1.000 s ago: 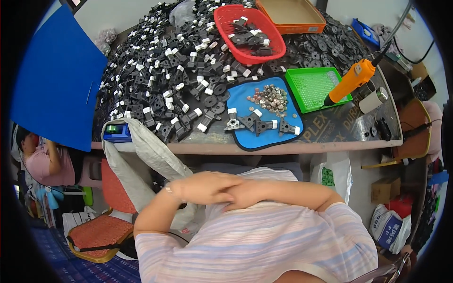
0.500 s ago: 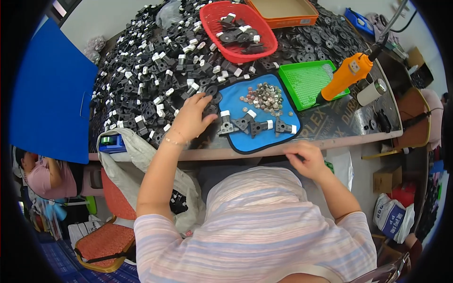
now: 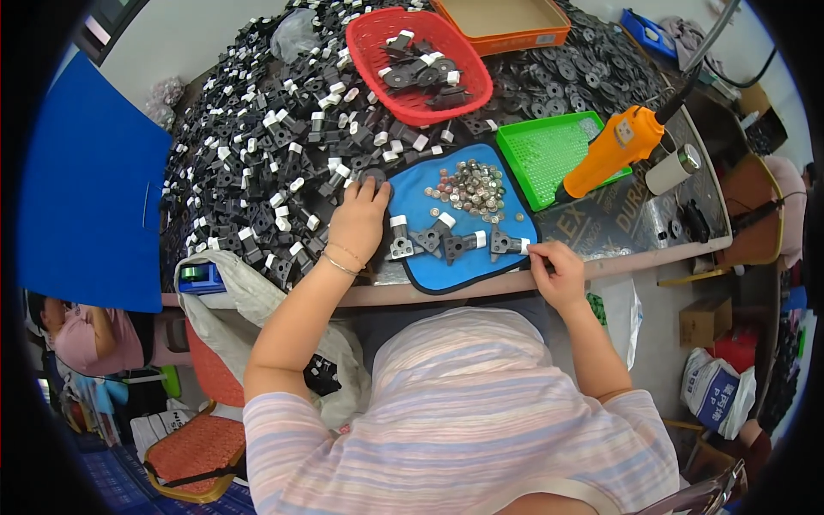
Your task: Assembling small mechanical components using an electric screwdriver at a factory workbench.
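Note:
On the blue mat (image 3: pixel 412 202) with a black edge, several black plastic brackets with white end caps lie in a row. My right hand (image 3: pixel 558 273) pinches the white cap of the rightmost bracket (image 3: pixel 500 242) between thumb and fingertips; the bracket still rests on the mat. To the mat's left, my left hand (image 3: pixel 356 221) reaches palm down with fingers stretched out, its fingertips on a black disc (image 3: pixel 375 175). Its thumb is mostly hidden. Small round metal pieces (image 3: pixel 476 187) are heaped on the mat beyond the brackets.
A big pile of black brackets (image 3: pixel 257 163) covers the table's left side. Behind the mat stand a red basket (image 3: pixel 365 64) with parts, an orange box (image 3: pixel 506 40) and many black discs (image 3: pixel 558 81). A green tray (image 3: pixel 511 146) and hanging orange electric screwdriver (image 3: pixel 614 150) are at right.
My right hand has moved up from the table edge and taken hold of the rightmost bracket's white cap. The left hand has moved slightly, its fingertips coming onto a disc. The view has shifted a little.

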`<state>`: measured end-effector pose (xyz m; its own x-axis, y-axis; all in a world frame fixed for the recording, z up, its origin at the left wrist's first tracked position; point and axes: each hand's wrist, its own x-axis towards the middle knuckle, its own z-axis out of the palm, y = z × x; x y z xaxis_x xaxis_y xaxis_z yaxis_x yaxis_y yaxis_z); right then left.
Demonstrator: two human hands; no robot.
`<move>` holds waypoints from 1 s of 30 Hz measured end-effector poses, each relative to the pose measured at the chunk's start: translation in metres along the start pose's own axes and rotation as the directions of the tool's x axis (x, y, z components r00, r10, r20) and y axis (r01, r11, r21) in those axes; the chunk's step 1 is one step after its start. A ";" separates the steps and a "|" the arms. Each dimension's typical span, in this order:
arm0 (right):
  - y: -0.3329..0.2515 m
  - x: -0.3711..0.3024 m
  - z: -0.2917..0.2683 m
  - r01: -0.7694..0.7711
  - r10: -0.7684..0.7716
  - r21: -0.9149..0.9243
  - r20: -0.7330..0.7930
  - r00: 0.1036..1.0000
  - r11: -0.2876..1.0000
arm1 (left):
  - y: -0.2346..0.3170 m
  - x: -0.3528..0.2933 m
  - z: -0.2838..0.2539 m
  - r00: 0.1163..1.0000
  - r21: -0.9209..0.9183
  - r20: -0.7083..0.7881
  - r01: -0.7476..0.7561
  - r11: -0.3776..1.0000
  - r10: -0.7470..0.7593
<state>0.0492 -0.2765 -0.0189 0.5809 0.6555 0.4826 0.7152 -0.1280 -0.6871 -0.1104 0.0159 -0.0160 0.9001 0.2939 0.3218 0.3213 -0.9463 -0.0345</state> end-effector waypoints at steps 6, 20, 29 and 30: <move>0.003 0.000 -0.001 0.146 -0.144 -0.097 0.019 0.989 0.985 | -0.001 0.005 0.000 0.997 0.090 -0.054 -0.046 0.995 0.051; 0.002 -0.003 -0.002 0.134 -0.135 -0.103 0.002 0.991 0.986 | -0.020 0.020 -0.001 0.990 -0.071 0.137 -0.030 0.997 0.040; 0.001 -0.003 -0.003 0.088 -0.088 -0.072 -0.001 0.996 0.994 | -0.039 0.021 -0.002 0.994 -0.160 0.110 0.018 0.987 -0.001; 0.002 -0.003 -0.003 0.085 -0.085 -0.077 -0.003 0.996 0.993 | -0.041 0.023 -0.004 0.995 -0.259 0.090 0.072 0.963 -0.050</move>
<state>0.0496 -0.2809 -0.0202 0.5191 0.6616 0.5412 0.7897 -0.1291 -0.5997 -0.1037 0.0608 -0.0031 0.9056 0.3519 0.2368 0.2980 -0.9252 0.2352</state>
